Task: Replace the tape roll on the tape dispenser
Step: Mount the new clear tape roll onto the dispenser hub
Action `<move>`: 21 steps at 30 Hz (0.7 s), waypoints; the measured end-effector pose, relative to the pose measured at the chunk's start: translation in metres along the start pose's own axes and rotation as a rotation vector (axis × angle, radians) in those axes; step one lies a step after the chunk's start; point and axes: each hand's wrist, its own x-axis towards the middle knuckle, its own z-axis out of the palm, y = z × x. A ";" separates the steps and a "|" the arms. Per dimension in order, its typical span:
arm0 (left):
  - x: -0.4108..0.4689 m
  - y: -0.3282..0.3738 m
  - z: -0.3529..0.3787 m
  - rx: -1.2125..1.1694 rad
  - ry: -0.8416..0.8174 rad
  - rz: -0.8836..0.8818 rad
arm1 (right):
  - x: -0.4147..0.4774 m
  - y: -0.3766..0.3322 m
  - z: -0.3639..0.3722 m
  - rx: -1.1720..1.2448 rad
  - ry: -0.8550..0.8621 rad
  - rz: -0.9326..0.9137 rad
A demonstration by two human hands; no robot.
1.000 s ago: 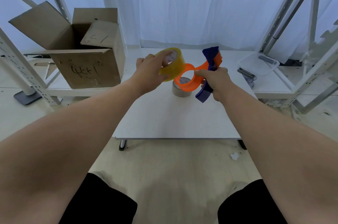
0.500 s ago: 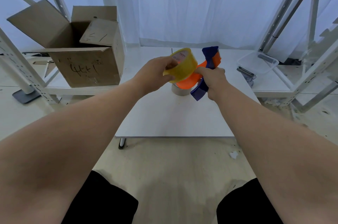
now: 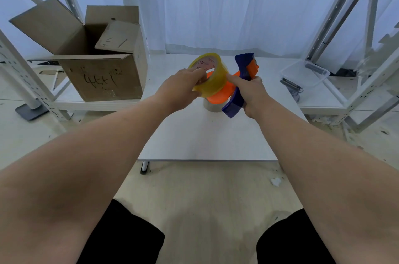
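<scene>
moved: tape roll (image 3: 212,82), up at 12 o'clock, now overlaps the tape dispenser's (image 3: 245,67) orange hub
table (image 3: 205,138): bare room toward its 6 o'clock edge
box (image 3: 103,76): 10 o'clock, well apart
left hand (image 3: 179,89): pinching roll's rim
right hand (image 3: 251,93): gripping dispenser

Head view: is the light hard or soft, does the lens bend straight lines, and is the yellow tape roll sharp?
Head view: soft backlight through the white curtain, no hard shadows on the white tabletop; the wide lens bows the white metal shelf posts; the translucent yellow tape roll looks sharp, its red print too small to read.
</scene>
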 end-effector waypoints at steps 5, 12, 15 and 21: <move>-0.002 -0.003 0.001 0.083 -0.009 0.039 | -0.002 0.003 0.003 0.007 -0.006 -0.032; -0.004 -0.005 -0.005 0.093 -0.012 0.122 | -0.003 -0.001 0.002 0.031 -0.014 -0.091; -0.004 -0.004 -0.003 0.233 0.014 0.182 | -0.005 -0.004 0.003 0.041 -0.012 -0.100; -0.003 -0.004 -0.003 0.416 0.086 0.221 | -0.007 -0.008 0.007 0.078 -0.031 -0.118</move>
